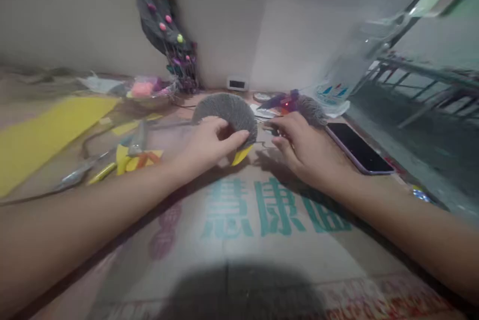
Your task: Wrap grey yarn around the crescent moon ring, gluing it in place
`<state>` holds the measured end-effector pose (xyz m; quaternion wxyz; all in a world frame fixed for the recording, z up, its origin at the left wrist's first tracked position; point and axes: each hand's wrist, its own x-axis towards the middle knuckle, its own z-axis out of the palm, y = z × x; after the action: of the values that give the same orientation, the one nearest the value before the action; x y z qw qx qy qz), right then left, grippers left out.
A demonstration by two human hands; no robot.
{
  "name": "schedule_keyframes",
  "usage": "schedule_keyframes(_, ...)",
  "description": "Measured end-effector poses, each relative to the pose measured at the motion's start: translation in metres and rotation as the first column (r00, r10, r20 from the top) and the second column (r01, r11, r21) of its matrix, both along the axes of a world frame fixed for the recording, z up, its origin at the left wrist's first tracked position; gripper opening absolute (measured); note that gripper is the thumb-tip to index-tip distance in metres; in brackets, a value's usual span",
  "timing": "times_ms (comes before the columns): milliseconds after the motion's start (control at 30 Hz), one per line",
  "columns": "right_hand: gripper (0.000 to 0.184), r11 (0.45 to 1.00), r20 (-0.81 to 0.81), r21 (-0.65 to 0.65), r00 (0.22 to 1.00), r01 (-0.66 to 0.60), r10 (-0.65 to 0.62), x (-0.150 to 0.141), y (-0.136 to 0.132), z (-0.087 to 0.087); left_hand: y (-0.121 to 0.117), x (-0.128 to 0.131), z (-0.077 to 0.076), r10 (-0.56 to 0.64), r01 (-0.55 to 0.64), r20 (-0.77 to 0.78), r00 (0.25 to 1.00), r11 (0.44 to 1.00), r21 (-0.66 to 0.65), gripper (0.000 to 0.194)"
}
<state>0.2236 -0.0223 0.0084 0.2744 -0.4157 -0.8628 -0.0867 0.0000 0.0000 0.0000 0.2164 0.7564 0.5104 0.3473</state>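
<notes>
Upright above the cardboard, a curved form wrapped in grey yarn [228,110] is gripped between the thumb and fingers of my left hand [217,138]. A bit of yellow material [241,155] shows under its lower right edge. Just right of it, my right hand [294,138] has thumb and fingers curled towards each other in a pinch. Something small and dark is at those fingertips, too blurred to name. Behind my right hand lies a bundle of grey yarn [311,110]. A purple glue gun [284,100] with a small red light rests beside it.
Printed cardboard [232,270] covers the work surface. A phone [359,148] lies at right. At left are yellow sheet material [56,135] and yellow-handled tools [123,160]. A decorated grey crescent [157,21] leans on the wall, near a small digital display [237,83].
</notes>
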Motion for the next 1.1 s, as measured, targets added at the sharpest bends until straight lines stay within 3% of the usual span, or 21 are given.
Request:
schedule_keyframes(233, 0.035, 0.998, 0.005, -0.024, 0.998, -0.056, 0.056, 0.004, -0.005, -0.006, 0.004, -0.001, -0.007, -0.087, 0.091, 0.106, 0.991, 0.995, -0.037, 0.039)
schedule_keyframes(400, 0.026, 0.989, -0.340, -0.144, 0.940, -0.042, -0.010, -0.003, -0.004, -0.014, 0.003, -0.001, -0.008, -0.152, 0.166, 0.130, 0.980, 0.981, -0.104, 0.041)
schedule_keyframes(467, 0.022, 0.961, -0.464, -0.271, 0.882, -0.051, -0.084, -0.008, -0.003, -0.015, 0.002, -0.001, -0.008, -0.171, 0.185, 0.128, 0.977, 0.977, -0.109, 0.039)
schedule_keyframes(600, 0.018, 0.871, -0.548, -0.463, 0.825, -0.165, -0.135, -0.016, -0.004, -0.014, -0.001, 0.000, -0.007, -0.196, 0.203, 0.061, 0.979, 0.971, -0.126, 0.041)
schedule_keyframes(767, 0.018, 0.804, -0.625, -0.528, 0.766, -0.273, -0.150, -0.021, -0.005, -0.015, -0.003, 0.001, -0.009, -0.251, 0.240, -0.049, 0.967, 0.958, -0.157, 0.048)
schedule_keyframes(867, 0.019, 0.818, -0.616, -0.509, 0.778, -0.269, -0.128, -0.021, -0.004, -0.016, -0.003, 0.003, -0.009, -0.230, 0.224, -0.104, 0.968, 0.972, -0.067, 0.050)
schedule_keyframes(967, 0.022, 0.865, -0.558, -0.445, 0.827, -0.231, -0.066, -0.015, -0.001, -0.016, -0.002, 0.003, -0.007, -0.202, 0.201, -0.056, 0.978, 0.979, -0.012, 0.047)
schedule_keyframes(1100, 0.029, 0.966, -0.426, -0.198, 0.902, -0.169, 0.070, 0.000, 0.000, -0.012, -0.003, 0.003, -0.002, -0.141, 0.142, 0.006, 0.990, 0.987, -0.072, 0.042)
